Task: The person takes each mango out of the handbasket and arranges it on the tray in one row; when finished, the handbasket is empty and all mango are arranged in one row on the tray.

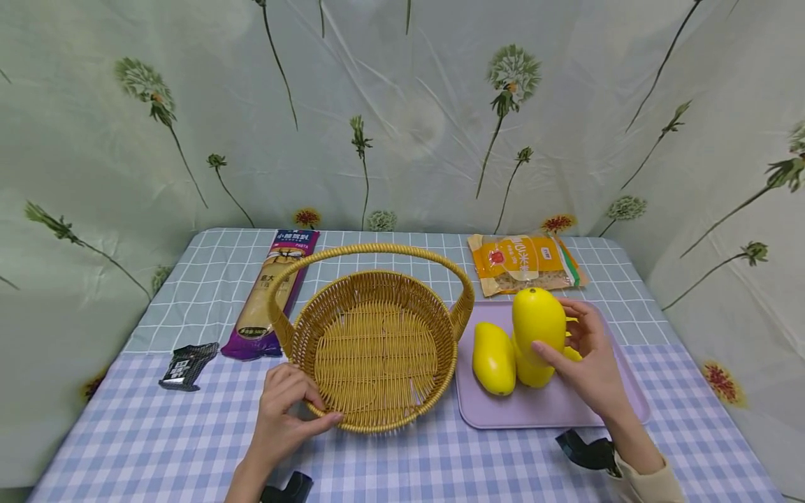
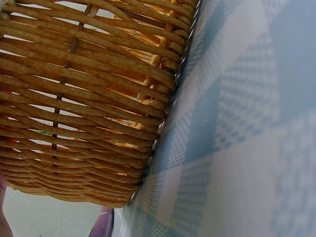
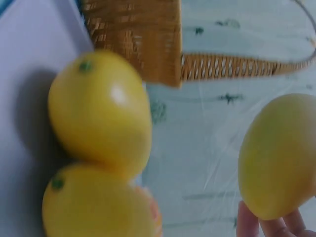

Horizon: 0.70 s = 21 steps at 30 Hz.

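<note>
My left hand (image 1: 286, 412) grips the near-left rim of a round wicker basket (image 1: 377, 349) with a tall arched handle; nothing lies inside it. The left wrist view is filled by the basket's woven side (image 2: 84, 103), with part of the hand at the left edge. Over a lilac tray (image 1: 503, 416), my right hand (image 1: 591, 356) holds a yellow mango (image 1: 539, 321) between thumb and fingers, raised above the others. Several more mangoes (image 1: 493, 358) lie on the tray, partly hidden by the hand. In the right wrist view the held mango (image 3: 281, 158) is apart from two others (image 3: 101, 113).
A purple pasta packet (image 1: 270, 297) lies left of the basket, a small black packet (image 1: 187, 367) nearer the left edge. An orange-and-clear bag of grain (image 1: 525, 262) lies behind the tray. A checked cloth (image 1: 157, 440) covers the table; a floral curtain (image 1: 415, 126) hangs behind.
</note>
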Available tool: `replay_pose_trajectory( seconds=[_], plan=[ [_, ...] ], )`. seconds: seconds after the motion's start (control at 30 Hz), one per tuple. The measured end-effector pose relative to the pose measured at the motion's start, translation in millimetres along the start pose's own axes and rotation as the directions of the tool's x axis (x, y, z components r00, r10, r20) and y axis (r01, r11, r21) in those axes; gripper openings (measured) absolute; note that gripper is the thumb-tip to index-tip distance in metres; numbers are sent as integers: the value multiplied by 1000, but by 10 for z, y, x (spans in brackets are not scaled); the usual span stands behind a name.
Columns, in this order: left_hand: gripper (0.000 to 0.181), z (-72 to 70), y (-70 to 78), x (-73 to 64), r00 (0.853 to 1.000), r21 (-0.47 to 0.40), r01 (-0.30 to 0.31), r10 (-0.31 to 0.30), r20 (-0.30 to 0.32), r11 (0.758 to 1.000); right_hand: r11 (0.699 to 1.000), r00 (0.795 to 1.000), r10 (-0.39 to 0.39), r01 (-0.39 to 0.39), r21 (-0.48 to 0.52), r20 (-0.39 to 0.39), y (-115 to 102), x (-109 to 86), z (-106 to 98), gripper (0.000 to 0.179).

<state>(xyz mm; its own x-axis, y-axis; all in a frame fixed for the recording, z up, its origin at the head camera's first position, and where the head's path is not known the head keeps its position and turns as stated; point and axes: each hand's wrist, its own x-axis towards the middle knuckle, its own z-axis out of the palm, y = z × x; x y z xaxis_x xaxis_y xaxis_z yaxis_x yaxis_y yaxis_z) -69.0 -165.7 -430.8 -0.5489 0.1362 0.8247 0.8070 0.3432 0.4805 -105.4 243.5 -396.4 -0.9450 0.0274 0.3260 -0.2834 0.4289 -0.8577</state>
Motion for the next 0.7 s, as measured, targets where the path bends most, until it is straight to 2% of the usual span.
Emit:
replay_pose_trajectory(
  seconds=[0.03, 0.2, 0.27, 0.33, 0.4, 0.5, 0.6, 0.7],
  plan=[
    [38, 0, -1, -1, 1000, 1, -1, 1, 0, 1000, 1000, 1000, 14, -14, 2, -13, 111, 16, -45, 69],
    [38, 1, -2, -2, 1000, 5, 1, -1, 0, 1000, 998, 992, 47, -52, -38, -121, 966, 88, -287, 73],
    [38, 0, -1, -2, 1000, 6, 3, -3, 1, 1000, 996, 985, 69, -79, -53, -161, 1185, 107, -369, 74],
    [38, -1, 2, -3, 1000, 7, 5, -5, 2, 1000, 993, 979, 94, -105, -48, -183, 1287, 113, -441, 74],
    [38, -2, 3, -4, 1000, 8, 6, -6, 3, 1000, 991, 973, 105, -120, -63, -207, 1339, 116, -501, 73],
    [38, -3, 2, -3, 1000, 9, 10, -10, 4, 1000, 983, 964, 129, -155, -95, -234, 1301, 115, -574, 72],
    [38, -4, -1, -4, 1000, 9, 11, -11, 5, 1000, 974, 952, 168, -200, -103, -256, 1115, 100, -613, 69],
    [38, -4, -6, -7, 1000, 10, 9, -9, 5, 1000, 961, 935, 226, -260, -94, -273, 805, 84, -617, 65]
  ],
)
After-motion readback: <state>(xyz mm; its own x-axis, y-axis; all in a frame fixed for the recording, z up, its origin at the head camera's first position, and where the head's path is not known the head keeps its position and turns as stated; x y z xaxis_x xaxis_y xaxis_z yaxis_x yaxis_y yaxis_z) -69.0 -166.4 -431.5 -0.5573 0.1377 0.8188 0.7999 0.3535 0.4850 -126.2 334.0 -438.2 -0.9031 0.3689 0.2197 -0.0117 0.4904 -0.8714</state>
